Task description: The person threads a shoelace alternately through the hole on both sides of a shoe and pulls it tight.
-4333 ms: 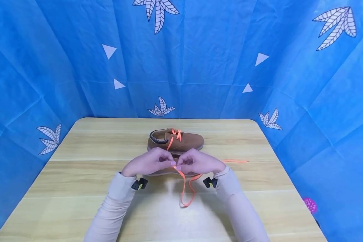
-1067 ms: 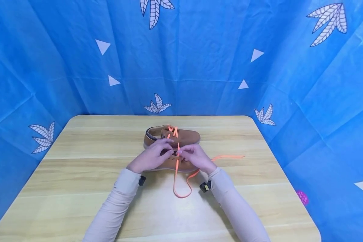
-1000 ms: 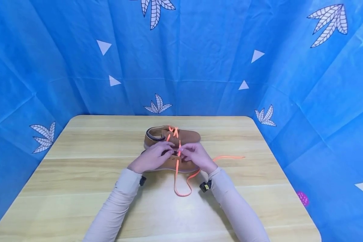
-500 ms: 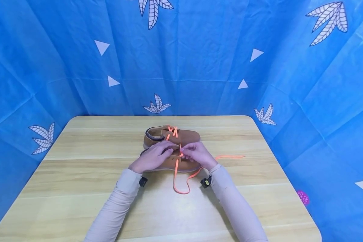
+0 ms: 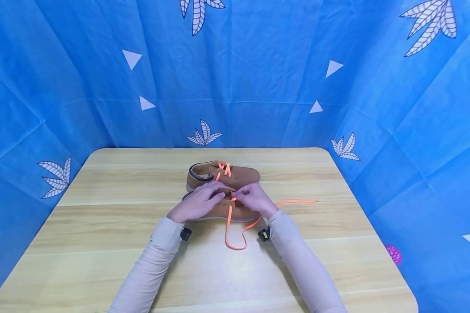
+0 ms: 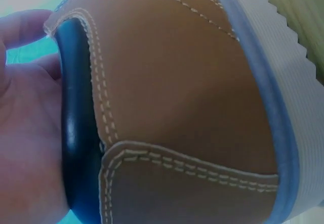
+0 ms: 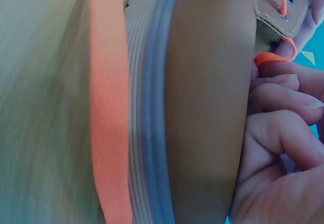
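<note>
Two brown shoes lie side by side on the table, toes to the right. My left hand (image 5: 197,203) reaches over the opening of the near shoe (image 5: 215,214) and holds its eyelet flap; in the left wrist view its fingertips are at the collar's edge (image 6: 81,57). My right hand (image 5: 256,200), fingers curled over the tongue area, pinches an orange shoelace (image 7: 273,58) beside the flap (image 7: 283,3), where metal eyelets show. From the flap the lace (image 5: 228,230) loops down onto the table. The pinched lace end is hidden by the right fingers.
The far shoe (image 5: 243,176), with orange lace crossed over its front, stands just behind the near one. Another lace end (image 5: 297,201) stretches right across the wooden table (image 5: 337,269). A blue patterned curtain (image 5: 266,87) surrounds the table's back and sides.
Both hands have shifted from the lace in front to the near shoe's opening. The lace tip, upright half a second ago, is now hidden by the right hand. The table loop has shortened.
</note>
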Available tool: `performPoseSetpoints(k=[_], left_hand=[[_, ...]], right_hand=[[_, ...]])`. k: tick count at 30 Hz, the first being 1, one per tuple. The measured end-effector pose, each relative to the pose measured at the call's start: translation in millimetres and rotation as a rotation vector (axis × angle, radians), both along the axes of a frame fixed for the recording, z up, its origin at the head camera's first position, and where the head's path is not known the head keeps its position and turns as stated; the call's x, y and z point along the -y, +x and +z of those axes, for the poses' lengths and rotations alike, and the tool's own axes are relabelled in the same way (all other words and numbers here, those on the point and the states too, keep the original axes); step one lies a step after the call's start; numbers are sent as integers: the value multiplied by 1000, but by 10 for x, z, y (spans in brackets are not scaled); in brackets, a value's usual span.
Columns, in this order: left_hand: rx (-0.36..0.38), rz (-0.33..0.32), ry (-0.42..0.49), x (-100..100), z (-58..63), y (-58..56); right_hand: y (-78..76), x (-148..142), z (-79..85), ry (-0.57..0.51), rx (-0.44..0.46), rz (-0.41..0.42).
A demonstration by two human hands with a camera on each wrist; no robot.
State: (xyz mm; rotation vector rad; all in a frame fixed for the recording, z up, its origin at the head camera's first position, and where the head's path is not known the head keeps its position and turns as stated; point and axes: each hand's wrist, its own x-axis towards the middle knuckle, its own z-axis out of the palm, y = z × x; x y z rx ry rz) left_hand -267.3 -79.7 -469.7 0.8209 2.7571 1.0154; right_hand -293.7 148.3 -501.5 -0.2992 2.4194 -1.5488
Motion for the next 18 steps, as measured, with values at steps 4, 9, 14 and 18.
performPoseSetpoints(k=[4, 9, 14, 18], left_hand=[[-12, 2, -16, 7, -19, -18], [-18, 0, -53, 5, -15, -42], [-28, -4, -74, 16, -33, -56], [-35, -12, -69, 17, -23, -47]], right_hand=[[2, 57, -34, 29, -66, -61], [27, 120, -50, 81, -151, -120], [37, 188, -87, 114, -347, -154], [30, 214, -115, 115, -499, -128]])
